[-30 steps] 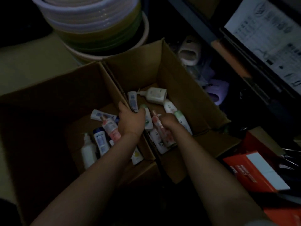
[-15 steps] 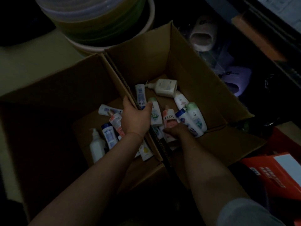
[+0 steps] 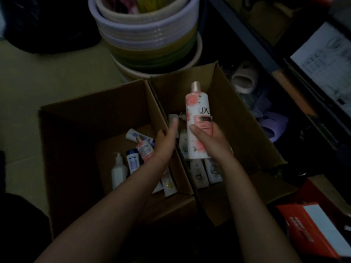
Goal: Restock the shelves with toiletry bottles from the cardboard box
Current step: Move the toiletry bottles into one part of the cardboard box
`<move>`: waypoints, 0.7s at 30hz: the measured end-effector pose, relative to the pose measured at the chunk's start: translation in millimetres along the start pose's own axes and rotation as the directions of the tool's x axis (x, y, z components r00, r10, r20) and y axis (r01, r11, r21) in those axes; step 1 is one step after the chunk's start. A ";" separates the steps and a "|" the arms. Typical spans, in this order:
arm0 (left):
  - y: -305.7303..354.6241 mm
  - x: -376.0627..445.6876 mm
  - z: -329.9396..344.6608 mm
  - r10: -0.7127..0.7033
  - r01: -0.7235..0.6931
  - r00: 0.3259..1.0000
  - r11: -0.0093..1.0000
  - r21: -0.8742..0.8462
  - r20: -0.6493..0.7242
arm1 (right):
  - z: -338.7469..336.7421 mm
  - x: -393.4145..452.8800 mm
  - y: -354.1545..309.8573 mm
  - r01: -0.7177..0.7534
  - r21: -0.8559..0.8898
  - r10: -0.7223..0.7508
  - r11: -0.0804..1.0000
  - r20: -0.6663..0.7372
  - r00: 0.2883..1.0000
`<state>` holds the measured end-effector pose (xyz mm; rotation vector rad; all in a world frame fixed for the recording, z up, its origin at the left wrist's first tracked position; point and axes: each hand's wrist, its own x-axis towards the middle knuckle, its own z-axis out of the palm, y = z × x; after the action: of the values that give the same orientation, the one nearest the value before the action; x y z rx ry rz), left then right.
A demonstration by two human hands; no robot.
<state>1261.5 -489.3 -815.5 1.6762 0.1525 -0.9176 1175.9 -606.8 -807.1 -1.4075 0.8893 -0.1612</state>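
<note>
Wrapped around the lower half of a tall pink-and-white Lux bottle point(image 3: 198, 118), the right hand point(image 3: 210, 141) holds it upright above the right-hand cardboard box point(image 3: 245, 130), thumb across the printed front and the other fingers hidden behind. The left hand point(image 3: 167, 139) hovers just beside it over the wall shared by the two boxes, fingers straight and relaxed, holding nothing. The bottle looks like rigid moulded plastic with a rose-gold cap point(image 3: 195, 87); judging by its size it probably carries some weight if full, and its glossy label could be slippery, so a firm wrap round the middle of the body, as now, seems the safer hold, with the cap left alone since it might twist or pop. It does not look fragile, though a drop onto the other bottles could dent it. More white bottles point(image 3: 199, 174) lie flat on the floor of the right box near its front wall, and the left cardboard box point(image 3: 76, 139) holds a white pump bottle point(image 3: 118, 171), a blue-capped bottle point(image 3: 133, 161) and a small pink bottle point(image 3: 144, 148) lying loosely. A dark shelving frame point(image 3: 247, 33) runs along the right edge of the scene, with stacked baskets point(image 3: 146, 37) behind the boxes.
</note>
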 end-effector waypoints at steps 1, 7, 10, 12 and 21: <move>7.7 -6.6 -11.0 0.003 0.000 1.000 0.995 -0.103 0.029 | 6.0 -7.9 -9.1 0.042 -0.040 -0.042 0.998 0.016 0.999; -3.9 -15.2 -91.8 0.059 -0.040 0.997 0.950 -0.309 0.053 | 41.4 -23.3 -37.2 0.181 -0.341 -0.151 0.922 0.114 0.982; -36.2 -4.1 -119.6 -0.135 0.095 0.984 0.949 -0.300 -0.115 | 46.5 1.1 -11.9 0.205 -0.502 -0.179 0.840 0.101 0.979; -61.7 11.3 -131.0 -0.233 0.176 0.954 0.944 -0.279 -0.188 | 45.0 13.7 9.8 0.135 -0.524 -0.085 0.841 0.118 0.989; -75.7 24.1 -79.4 -0.104 0.124 0.952 0.991 0.051 -0.289 | -21.6 27.1 48.5 -0.114 -0.499 0.074 0.859 -0.098 0.992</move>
<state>1275.3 -403.4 -886.6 1.8750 0.4219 -0.7672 1161.7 -629.4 -860.4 -1.8480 1.1131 0.1056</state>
